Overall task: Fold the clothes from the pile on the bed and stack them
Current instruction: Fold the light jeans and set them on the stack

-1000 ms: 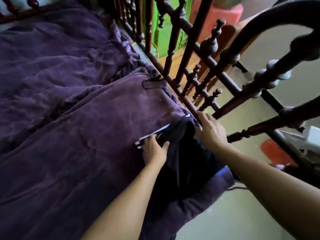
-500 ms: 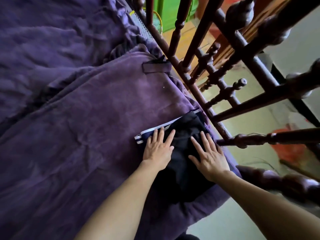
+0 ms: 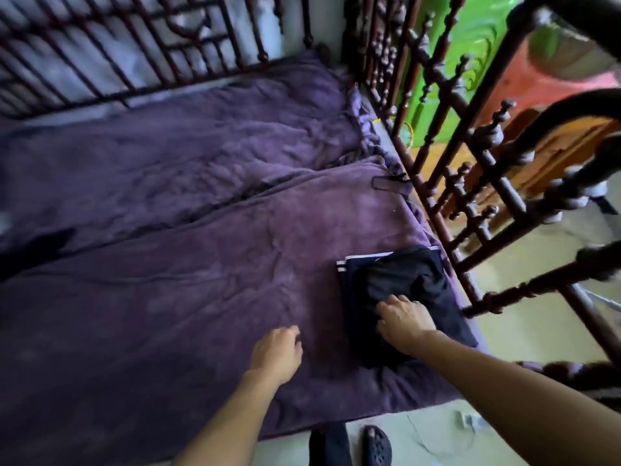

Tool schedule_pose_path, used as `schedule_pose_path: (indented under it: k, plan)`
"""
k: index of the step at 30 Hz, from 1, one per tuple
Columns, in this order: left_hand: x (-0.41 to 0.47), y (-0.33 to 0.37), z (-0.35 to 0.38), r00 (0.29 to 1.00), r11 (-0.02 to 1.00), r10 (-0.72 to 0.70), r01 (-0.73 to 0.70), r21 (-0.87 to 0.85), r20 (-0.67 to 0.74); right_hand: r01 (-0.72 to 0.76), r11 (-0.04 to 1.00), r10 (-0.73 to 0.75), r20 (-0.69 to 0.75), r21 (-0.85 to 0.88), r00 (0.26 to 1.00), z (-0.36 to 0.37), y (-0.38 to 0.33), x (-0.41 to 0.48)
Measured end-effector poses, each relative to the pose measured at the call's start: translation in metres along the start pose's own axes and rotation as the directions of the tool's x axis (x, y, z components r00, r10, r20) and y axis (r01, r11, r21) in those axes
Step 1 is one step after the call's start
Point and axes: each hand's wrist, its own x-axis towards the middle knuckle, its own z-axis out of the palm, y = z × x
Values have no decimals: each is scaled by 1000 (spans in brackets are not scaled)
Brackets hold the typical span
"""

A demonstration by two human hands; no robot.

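Nearest, the left hand (image 3: 277,353) hangs over the wrinkled purple bedspread (image 3: 168,297), fingers loosely curled, holding nothing; just to its right the right hand (image 3: 405,322) rests on the near end of the folded black garment (image 3: 403,280), fingers bent, grip impossible to tell; that garment tops a navy white-striped folded piece (image 3: 346,264), its long axis running away beside the dark turned-wood bed rail (image 3: 437,227); the right hand is nearer.

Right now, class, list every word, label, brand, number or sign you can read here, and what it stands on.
None: no readable text shows on the stack of folded dark clothes with white stripes, the purple blanket or the carved dark wooden bed rail.
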Motion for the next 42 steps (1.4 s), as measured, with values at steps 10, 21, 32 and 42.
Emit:
schedule_pose_path:
  k: [10, 21, 32, 42]
  plan:
    - [-194, -140, -43, 860, 891, -445, 398, -217, -250, 460, 878, -472, -77, -133, 878, -94, -202, -29]
    - [-381, -360, -25, 714, 748, -660, 593, -299, -234, 726, 650, -759, -136, -226, 637, -111, -504, -67]
    - [-484, -566, -60, 667, 689, -721, 660, -299, -190, 814, 542, -839, -85, -208, 537, -117, -742, -88]
    - [-455, -730, -105, 666, 670, -721, 600, -437, -190, 775, 609, -790, -47, -168, 611, -132, -901, 26]
